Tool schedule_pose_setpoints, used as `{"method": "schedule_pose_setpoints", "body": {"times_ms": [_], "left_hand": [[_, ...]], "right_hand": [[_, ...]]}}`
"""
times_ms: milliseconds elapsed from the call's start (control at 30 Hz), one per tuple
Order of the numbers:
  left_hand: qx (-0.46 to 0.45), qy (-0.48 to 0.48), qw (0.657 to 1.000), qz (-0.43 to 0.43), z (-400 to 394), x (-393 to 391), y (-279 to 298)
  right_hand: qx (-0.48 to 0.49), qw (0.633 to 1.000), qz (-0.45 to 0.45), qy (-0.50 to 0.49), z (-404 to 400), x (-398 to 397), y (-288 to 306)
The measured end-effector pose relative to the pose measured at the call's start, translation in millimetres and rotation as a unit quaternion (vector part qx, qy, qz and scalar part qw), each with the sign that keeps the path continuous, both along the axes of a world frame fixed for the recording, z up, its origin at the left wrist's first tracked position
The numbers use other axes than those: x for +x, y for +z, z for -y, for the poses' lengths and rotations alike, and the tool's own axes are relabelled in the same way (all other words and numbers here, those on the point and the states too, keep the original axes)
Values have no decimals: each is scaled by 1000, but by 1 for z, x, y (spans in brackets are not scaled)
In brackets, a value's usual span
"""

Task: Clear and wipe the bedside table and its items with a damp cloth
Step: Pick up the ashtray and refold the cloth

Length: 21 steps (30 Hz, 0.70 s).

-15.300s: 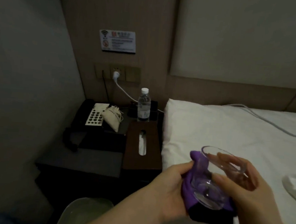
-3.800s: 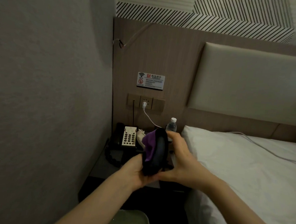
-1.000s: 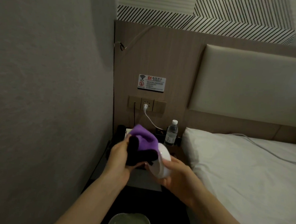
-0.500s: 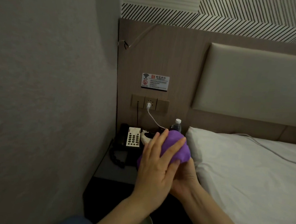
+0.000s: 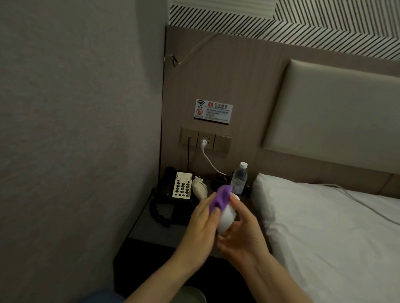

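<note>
L hand (image 5: 201, 221) presses purple cloth (image 5: 290, 202) onto white cup (image 5: 228, 219), fingers mostly straight | R hand (image 5: 238, 233) curled round cup, frame centre, above bedside table (image 5: 152, 228) | step: wiping cup, judged mid-task | left: phone (image 5: 177, 187), pouch (image 5: 199, 189), bottle (image 5: 238, 178) on table, top apparently unwiped

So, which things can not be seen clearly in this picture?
- White object, head view: the purple cloth and both hands hide most of it.
- Wall sign: small print too tiny to read.
- Pale bin: cut off by the bottom edge and arms.
- Bedside table right part: behind the hands.
</note>
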State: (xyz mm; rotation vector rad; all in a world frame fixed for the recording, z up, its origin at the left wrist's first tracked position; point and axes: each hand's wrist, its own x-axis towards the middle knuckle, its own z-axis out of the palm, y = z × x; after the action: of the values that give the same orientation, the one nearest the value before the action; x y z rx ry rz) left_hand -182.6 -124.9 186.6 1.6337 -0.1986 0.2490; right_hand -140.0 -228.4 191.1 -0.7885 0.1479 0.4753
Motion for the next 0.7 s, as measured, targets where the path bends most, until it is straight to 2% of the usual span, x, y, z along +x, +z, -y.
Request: {"method": "schedule_pose_setpoints", "body": {"times_ms": [133, 233, 300, 367, 467, 567, 700], "left_hand": [[99, 3, 995, 11, 19, -14, -18], [66, 35, 996, 47, 18, -12, -9], [32, 46, 997, 54, 9, -5, 4], [-13, 34, 999, 15, 0, 1, 17], [-78, 45, 992, -88, -16, 10, 25], [-165, 66, 963, -200, -32, 14, 15], [-276, 81, 922, -258, -38, 9, -8]], "right_hand": [[2, 999, -39, -33, 0, 4, -6], [17, 1000, -21, -8, -2, 1, -12], [-6, 1000, -12, 15, -4, -1, -14], [-10, 998, -18, 62, -10, -7, -8], [-44, 996, 4, 77, -16, -9, -4], [-100, 990, 40, 91, -24, -12, -4], [-225, 967, 65, 103, -35, -15, -8]]}}
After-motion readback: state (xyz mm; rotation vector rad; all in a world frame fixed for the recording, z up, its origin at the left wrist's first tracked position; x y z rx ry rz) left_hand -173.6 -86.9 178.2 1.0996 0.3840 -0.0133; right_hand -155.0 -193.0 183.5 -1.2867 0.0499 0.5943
